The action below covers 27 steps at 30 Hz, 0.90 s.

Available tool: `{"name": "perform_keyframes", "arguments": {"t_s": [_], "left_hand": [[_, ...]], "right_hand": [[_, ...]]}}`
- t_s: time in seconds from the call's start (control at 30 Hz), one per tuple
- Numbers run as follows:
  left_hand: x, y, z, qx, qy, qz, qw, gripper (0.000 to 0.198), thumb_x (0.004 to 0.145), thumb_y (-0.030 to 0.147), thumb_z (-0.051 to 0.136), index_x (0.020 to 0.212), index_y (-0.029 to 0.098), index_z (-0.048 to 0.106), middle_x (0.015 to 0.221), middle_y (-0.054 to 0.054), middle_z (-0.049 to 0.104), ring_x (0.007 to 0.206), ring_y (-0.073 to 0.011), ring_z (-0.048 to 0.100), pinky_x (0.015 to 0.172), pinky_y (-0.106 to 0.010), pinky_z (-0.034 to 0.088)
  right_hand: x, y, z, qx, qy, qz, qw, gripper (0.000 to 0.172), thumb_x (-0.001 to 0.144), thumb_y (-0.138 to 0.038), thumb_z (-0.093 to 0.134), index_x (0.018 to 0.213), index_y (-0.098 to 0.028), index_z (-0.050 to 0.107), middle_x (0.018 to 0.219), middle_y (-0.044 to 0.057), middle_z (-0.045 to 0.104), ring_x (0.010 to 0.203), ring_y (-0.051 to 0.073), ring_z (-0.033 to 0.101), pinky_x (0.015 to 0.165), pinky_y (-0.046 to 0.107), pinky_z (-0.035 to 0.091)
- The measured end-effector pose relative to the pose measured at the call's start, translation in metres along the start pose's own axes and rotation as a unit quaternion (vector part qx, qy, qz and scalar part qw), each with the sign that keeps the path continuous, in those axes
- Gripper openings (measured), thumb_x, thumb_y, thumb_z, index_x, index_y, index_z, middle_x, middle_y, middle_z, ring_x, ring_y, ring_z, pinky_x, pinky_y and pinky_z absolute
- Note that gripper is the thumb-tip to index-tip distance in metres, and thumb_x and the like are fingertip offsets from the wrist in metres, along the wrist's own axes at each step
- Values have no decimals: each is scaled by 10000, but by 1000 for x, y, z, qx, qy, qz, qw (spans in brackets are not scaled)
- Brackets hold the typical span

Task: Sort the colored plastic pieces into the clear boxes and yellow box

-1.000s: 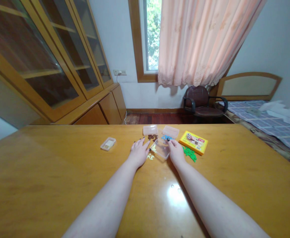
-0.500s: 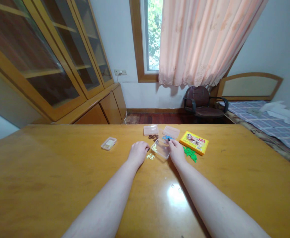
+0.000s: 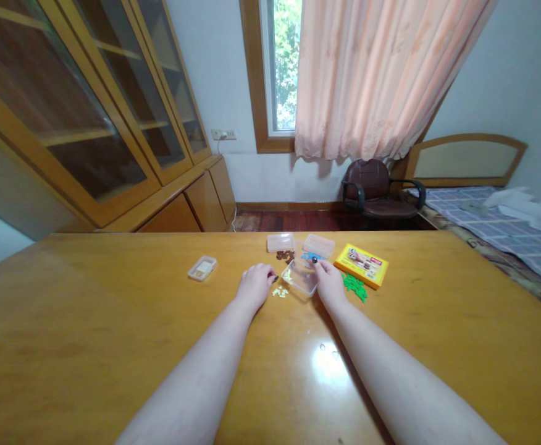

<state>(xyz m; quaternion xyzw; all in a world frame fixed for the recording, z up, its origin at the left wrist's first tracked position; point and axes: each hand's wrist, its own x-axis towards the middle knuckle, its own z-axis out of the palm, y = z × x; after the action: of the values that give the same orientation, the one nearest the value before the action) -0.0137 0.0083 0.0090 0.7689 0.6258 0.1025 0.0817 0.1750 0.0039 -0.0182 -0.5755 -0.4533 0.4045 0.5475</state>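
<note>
My right hand (image 3: pixel 329 283) grips the right edge of a clear plastic box (image 3: pixel 304 279), which is tilted and has a few pale yellow pieces at its left end. Just left of the box, my left hand (image 3: pixel 254 286) is closed with its fingertips together; anything between them is too small to make out. Small pale yellow pieces (image 3: pixel 280 292) lie on the table beside those fingertips. Brown pieces (image 3: pixel 286 255) and blue pieces (image 3: pixel 312 256) sit behind the box. A pile of green pieces (image 3: pixel 354 287) lies to the right of my right hand.
A yellow cardboard box (image 3: pixel 362 265) lies behind the green pile. Two clear containers (image 3: pixel 280 241) (image 3: pixel 319 245) stand at the back. Further left on the wooden table (image 3: pixel 136 334) is a small clear case (image 3: pixel 202 268) with something pale inside. A chair (image 3: pixel 371 185) stands beyond the table.
My left hand has shifted very slightly to the left. The plastic box stays in my right hand, almost unmoved.
</note>
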Motion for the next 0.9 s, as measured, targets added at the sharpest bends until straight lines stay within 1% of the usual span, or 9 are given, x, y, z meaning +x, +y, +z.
{"name": "perform_keyframes", "arguments": {"t_s": [0.2, 0.27, 0.4, 0.47, 0.53, 0.6, 0.73, 0.8, 0.9], "left_hand": [[1, 0, 3, 7, 1, 1, 1000, 115, 815, 257, 499, 846, 202, 594, 901, -32, 611, 875, -170, 540, 766, -276, 388], [1, 1, 1, -5, 15, 2, 1000, 109, 814, 252, 499, 829, 195, 590, 881, -32, 609, 854, -170, 544, 756, -275, 396], [-4, 7, -8, -70, 114, 32, 990, 179, 862, 272, 419, 905, 193, 574, 945, -42, 601, 906, -162, 534, 814, -277, 397], [-7, 11, -10, -90, 133, 77, 984, 208, 873, 287, 399, 946, 203, 574, 985, -41, 597, 953, -159, 522, 861, -282, 381], [-9, 13, -9, -94, 113, 123, 981, 204, 863, 285, 418, 975, 220, 576, 1002, -29, 597, 967, -157, 520, 874, -283, 376], [-9, 12, -6, -96, 91, 142, 981, 205, 846, 276, 447, 1005, 224, 565, 1013, -23, 593, 959, -156, 526, 857, -274, 387], [-6, 6, -4, -92, 67, 102, 988, 176, 833, 236, 445, 955, 203, 567, 953, -28, 594, 890, -151, 542, 781, -251, 408], [-5, 3, -3, -79, 38, 87, 992, 160, 829, 237, 444, 906, 201, 579, 913, -30, 597, 847, -150, 547, 747, -248, 409], [-4, 1, -1, -62, -8, 93, 994, 144, 818, 254, 464, 861, 207, 592, 887, -28, 604, 818, -152, 554, 726, -244, 405]], "right_hand": [[-1, -4, 0, 3, 4, 8, 1000, 343, 719, -477, 485, 822, -183, 630, 718, 36, 659, 598, 183, 572, 571, 277, 416], [-2, -6, 1, 10, 3, 14, 1000, 344, 717, -473, 487, 828, -180, 629, 735, 37, 662, 592, 179, 570, 569, 277, 414], [-4, -9, 1, -8, -1, 6, 1000, 317, 723, -447, 485, 808, -179, 632, 695, 29, 652, 598, 178, 562, 589, 278, 410], [-5, -10, 1, -30, -8, -14, 999, 292, 726, -428, 489, 775, -180, 634, 687, 30, 648, 628, 184, 562, 614, 281, 408], [-6, -11, 1, -42, -13, -33, 998, 275, 724, -416, 495, 748, -179, 633, 702, 35, 649, 657, 189, 564, 631, 283, 409], [-6, -11, 1, -31, -11, -31, 999, 275, 722, -416, 495, 747, -177, 630, 726, 39, 653, 651, 187, 564, 625, 281, 414], [-2, -8, 0, 17, 7, 10, 1000, 322, 716, -457, 493, 793, -173, 622, 773, 43, 663, 587, 171, 568, 570, 274, 427], [0, -6, -1, 25, 21, 21, 999, 350, 709, -477, 501, 814, -168, 625, 771, 43, 663, 573, 170, 574, 552, 271, 429], [1, -4, -2, 35, 39, 25, 998, 359, 703, -482, 517, 828, -164, 629, 756, 40, 658, 572, 169, 583, 547, 266, 434]]}}
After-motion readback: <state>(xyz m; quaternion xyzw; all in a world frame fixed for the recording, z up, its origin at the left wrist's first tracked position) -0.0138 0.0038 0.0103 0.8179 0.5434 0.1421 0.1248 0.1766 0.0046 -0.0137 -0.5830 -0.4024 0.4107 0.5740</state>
